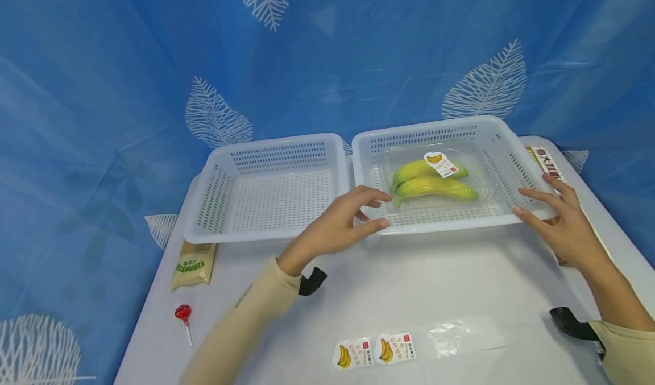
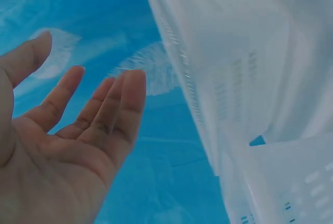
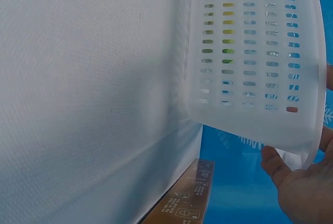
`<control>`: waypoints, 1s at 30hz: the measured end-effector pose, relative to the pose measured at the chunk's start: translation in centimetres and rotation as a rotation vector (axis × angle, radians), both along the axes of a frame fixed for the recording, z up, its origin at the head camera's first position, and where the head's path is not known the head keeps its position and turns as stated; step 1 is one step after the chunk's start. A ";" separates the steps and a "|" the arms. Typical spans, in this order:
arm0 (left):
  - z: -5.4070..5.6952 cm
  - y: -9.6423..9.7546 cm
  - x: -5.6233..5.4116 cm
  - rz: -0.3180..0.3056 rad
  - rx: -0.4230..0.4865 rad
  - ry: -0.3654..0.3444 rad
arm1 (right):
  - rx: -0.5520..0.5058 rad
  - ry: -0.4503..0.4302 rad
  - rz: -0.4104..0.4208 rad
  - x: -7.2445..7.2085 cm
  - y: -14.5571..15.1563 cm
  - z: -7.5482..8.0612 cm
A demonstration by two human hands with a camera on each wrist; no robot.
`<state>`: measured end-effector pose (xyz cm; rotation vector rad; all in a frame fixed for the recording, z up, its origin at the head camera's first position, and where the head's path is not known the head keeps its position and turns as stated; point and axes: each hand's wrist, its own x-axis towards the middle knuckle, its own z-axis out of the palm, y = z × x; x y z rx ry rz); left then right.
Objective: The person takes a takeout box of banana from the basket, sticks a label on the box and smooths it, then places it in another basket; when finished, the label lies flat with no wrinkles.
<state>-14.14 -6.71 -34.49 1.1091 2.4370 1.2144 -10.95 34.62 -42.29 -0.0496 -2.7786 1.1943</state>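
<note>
A white perforated basket [image 1: 432, 223] stands at the right. Inside lies a clear plastic box [image 1: 483, 152] of green-yellow bananas [image 1: 435, 186], a banana sticker [image 1: 441, 165] on it. My right hand [image 1: 563, 223] holds the basket's front right corner. Its thumb [image 3: 276, 164] is outside the wall, fingers reach over the rim, and a fingertip shows through a slot. At the front left corner hovers my left hand [image 1: 345, 220], loosely spread. In the left wrist view, its fingers [image 2: 130, 99] stand apart from the basket.
A second white basket [image 1: 278, 203] stands at left, partly over a pasta bag [image 1: 197, 265]. A red lollipop [image 1: 183, 312], two banana stickers [image 1: 353, 354] and a clear plastic strip [image 1: 463, 338] lie in front. A box with Chinese lettering [image 1: 547, 160] lies by the right basket.
</note>
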 end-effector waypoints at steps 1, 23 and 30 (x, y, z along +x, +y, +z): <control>0.0 -0.3 0.7 0.003 0.022 0.041 | 0.001 0.001 -0.001 0.0 0.0 0.0; 0.0 -6.9 11.6 0.247 0.051 0.303 | 0.044 -0.003 -0.002 0.1 0.1 -0.1; -0.2 -9.2 12.3 0.365 -0.017 0.290 | 0.077 0.017 -0.010 0.0 0.2 -0.1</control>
